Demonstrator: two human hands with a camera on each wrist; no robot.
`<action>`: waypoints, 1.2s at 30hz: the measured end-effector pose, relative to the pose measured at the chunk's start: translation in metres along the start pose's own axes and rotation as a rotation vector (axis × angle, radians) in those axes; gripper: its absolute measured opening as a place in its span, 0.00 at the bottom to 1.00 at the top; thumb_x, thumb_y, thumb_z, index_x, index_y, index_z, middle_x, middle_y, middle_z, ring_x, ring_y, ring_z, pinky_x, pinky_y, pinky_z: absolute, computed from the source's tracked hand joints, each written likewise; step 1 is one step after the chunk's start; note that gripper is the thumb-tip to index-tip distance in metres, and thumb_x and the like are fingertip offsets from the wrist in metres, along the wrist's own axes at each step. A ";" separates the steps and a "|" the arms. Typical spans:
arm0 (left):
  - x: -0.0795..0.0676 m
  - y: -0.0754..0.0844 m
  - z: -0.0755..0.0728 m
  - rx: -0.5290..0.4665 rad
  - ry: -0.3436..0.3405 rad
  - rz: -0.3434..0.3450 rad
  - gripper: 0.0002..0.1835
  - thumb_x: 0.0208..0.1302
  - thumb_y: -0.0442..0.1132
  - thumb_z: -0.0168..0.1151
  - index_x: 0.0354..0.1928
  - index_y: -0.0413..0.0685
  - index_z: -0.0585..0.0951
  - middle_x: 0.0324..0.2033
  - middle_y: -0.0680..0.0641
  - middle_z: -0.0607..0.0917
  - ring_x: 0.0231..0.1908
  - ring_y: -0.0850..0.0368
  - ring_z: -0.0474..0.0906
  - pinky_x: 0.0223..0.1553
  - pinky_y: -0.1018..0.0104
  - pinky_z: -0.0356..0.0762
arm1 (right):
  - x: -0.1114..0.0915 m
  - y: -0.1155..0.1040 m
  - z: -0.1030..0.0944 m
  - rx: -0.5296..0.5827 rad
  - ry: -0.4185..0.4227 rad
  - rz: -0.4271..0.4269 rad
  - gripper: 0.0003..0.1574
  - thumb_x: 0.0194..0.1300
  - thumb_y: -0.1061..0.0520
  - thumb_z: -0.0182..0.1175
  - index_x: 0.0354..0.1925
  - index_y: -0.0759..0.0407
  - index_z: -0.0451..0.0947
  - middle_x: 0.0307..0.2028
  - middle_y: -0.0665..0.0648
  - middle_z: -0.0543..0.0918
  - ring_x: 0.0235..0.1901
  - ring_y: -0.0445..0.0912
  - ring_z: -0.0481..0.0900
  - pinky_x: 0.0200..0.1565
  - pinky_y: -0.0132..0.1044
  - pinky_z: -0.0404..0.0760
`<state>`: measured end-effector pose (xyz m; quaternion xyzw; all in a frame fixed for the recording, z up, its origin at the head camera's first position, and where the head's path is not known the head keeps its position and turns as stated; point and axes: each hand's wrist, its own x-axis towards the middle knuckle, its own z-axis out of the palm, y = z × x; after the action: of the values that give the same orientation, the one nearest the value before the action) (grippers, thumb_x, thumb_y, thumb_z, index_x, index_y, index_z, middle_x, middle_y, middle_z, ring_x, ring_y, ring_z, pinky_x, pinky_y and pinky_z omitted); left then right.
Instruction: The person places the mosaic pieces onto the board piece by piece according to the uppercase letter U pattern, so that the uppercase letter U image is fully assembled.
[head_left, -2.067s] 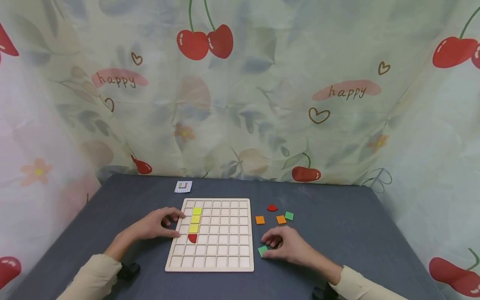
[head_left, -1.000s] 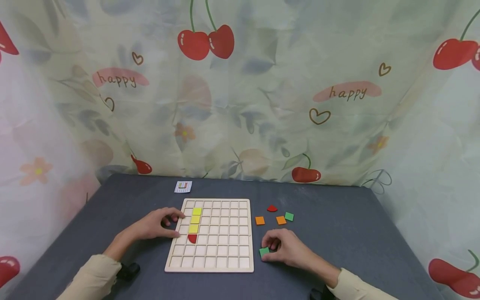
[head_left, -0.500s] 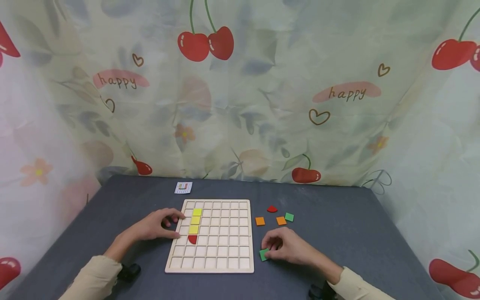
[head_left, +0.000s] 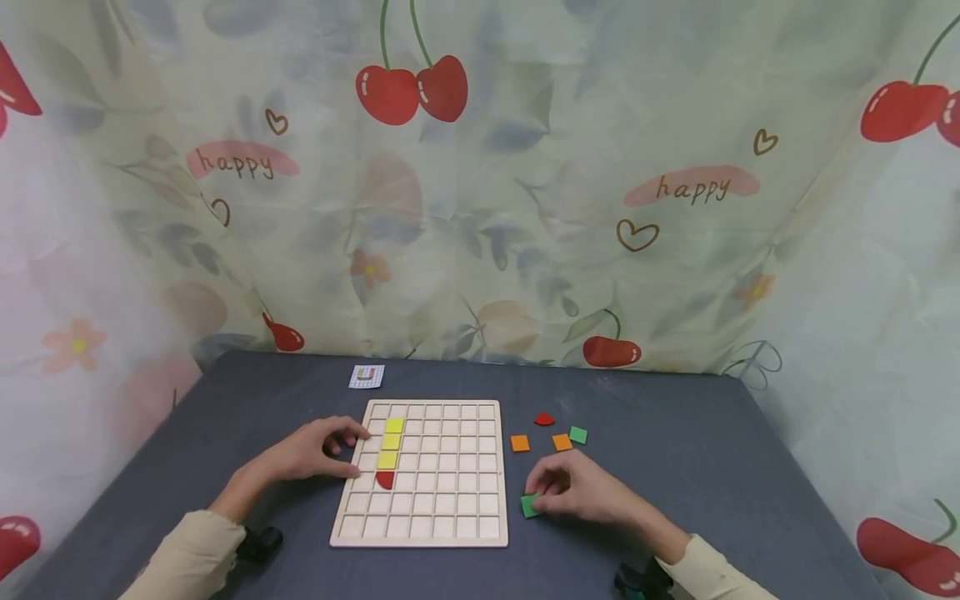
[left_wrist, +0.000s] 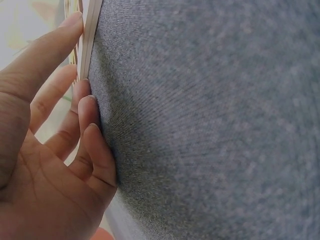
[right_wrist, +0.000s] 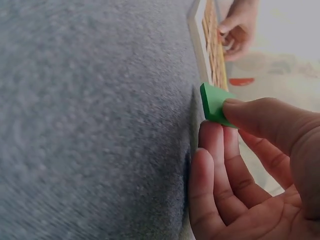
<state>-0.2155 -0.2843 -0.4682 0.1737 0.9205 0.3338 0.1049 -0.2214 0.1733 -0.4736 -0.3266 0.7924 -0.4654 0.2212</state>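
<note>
A pale wooden grid board (head_left: 465, 504) lies on the dark table in the head view. Three yellow square tiles (head_left: 391, 442) sit in one of its columns, with a red quarter-round tile (head_left: 385, 480) just below them. My left hand (head_left: 311, 450) rests at the board's left edge, thumb and index fingertip against the rim, the other fingers loosely bent. To the right of the board, my right hand (head_left: 577, 487) pinches a green square tile (right_wrist: 215, 104) between thumb and fingers. In the right wrist view that tile is tilted, its lower part partly covered by the thumb.
Beyond my right hand lie two orange square tiles (head_left: 520, 443), a red rounded tile (head_left: 544, 419) and another green tile (head_left: 578, 435). A small printed card (head_left: 367, 377) lies behind the board. A patterned curtain (head_left: 480, 208) closes off the table's back and sides.
My right hand's pinch on the green tile has firmed, and the tile has shifted slightly right and turned. My left hand and the board have stayed put.
</note>
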 end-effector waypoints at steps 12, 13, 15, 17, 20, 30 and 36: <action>-0.001 0.002 0.000 -0.010 -0.003 -0.001 0.28 0.57 0.47 0.79 0.57 0.47 0.81 0.41 0.48 0.76 0.40 0.51 0.72 0.41 0.58 0.70 | 0.005 0.005 -0.003 0.082 0.019 -0.068 0.07 0.66 0.61 0.70 0.43 0.59 0.85 0.38 0.54 0.86 0.35 0.50 0.84 0.41 0.39 0.82; -0.001 0.002 0.000 -0.011 -0.004 -0.002 0.28 0.57 0.47 0.79 0.58 0.47 0.81 0.41 0.48 0.76 0.40 0.51 0.72 0.41 0.58 0.70 | 0.006 0.004 -0.003 0.087 0.020 -0.072 0.08 0.66 0.61 0.70 0.44 0.60 0.85 0.38 0.55 0.86 0.35 0.50 0.83 0.41 0.39 0.82; -0.001 0.002 0.000 -0.012 -0.004 -0.001 0.28 0.57 0.47 0.79 0.58 0.47 0.81 0.41 0.48 0.76 0.40 0.51 0.72 0.41 0.58 0.70 | 0.008 0.004 -0.001 0.092 0.023 -0.087 0.09 0.66 0.61 0.70 0.44 0.60 0.85 0.38 0.55 0.86 0.35 0.50 0.83 0.41 0.39 0.82; -0.001 0.002 0.000 -0.012 -0.005 -0.002 0.28 0.57 0.47 0.79 0.58 0.48 0.81 0.42 0.48 0.76 0.40 0.51 0.72 0.41 0.58 0.70 | 0.010 0.002 0.000 0.101 0.024 -0.100 0.10 0.66 0.61 0.70 0.45 0.61 0.85 0.38 0.55 0.86 0.34 0.49 0.83 0.40 0.38 0.81; -0.001 0.002 0.000 -0.011 -0.006 -0.006 0.28 0.57 0.47 0.78 0.58 0.48 0.81 0.42 0.48 0.76 0.40 0.51 0.72 0.41 0.57 0.70 | 0.014 0.000 0.004 0.121 0.030 -0.107 0.10 0.66 0.61 0.70 0.46 0.61 0.85 0.38 0.56 0.85 0.33 0.47 0.82 0.37 0.36 0.81; -0.001 0.003 0.000 -0.014 -0.010 -0.017 0.28 0.58 0.47 0.78 0.58 0.48 0.80 0.42 0.48 0.75 0.41 0.51 0.72 0.42 0.56 0.70 | 0.028 -0.011 0.018 0.219 0.000 -0.130 0.10 0.67 0.63 0.68 0.47 0.64 0.84 0.40 0.59 0.86 0.31 0.54 0.82 0.36 0.38 0.82; 0.000 0.003 -0.001 -0.018 -0.013 -0.015 0.28 0.58 0.46 0.78 0.58 0.47 0.80 0.42 0.48 0.76 0.41 0.50 0.73 0.42 0.56 0.70 | 0.037 -0.014 0.026 0.221 -0.010 -0.158 0.10 0.67 0.64 0.68 0.47 0.63 0.85 0.42 0.59 0.85 0.31 0.50 0.82 0.36 0.38 0.82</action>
<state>-0.2145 -0.2826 -0.4657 0.1680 0.9180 0.3403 0.1148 -0.2255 0.1259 -0.4758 -0.3637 0.7070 -0.5643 0.2224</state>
